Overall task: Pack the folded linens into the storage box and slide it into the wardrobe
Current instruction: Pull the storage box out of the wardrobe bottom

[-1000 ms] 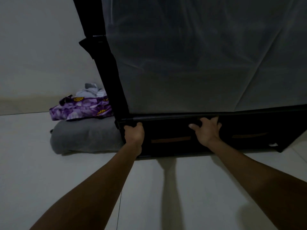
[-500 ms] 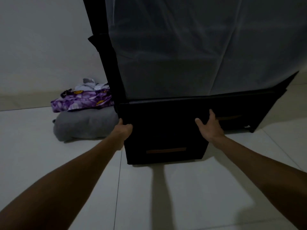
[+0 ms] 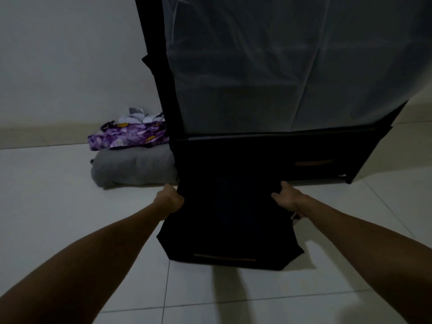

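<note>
A black fabric storage box [image 3: 230, 220] with a thin brown handle strip on its front stands on the floor, pulled mostly out from the bottom of the wardrobe [image 3: 280, 78]. My left hand [image 3: 169, 199] grips its left upper edge. My right hand [image 3: 286, 199] grips its right upper edge. The box's inside is too dark to see. The folded linens lie left of the wardrobe: a grey folded blanket [image 3: 133, 168] with a purple patterned cloth [image 3: 128, 136] and white pieces on top.
A second black drawer box [image 3: 313, 163] with a brown handle sits in the wardrobe's bottom right. The wardrobe has a translucent grey front cover and black frame. White floor tiles [image 3: 58, 195] spread around; a pale wall stands behind the linens.
Both hands have drawn the black box out of the wardrobe toward me, from nearly flush to mostly out on the floor. The hands shifted from its front top edge to its sides.
</note>
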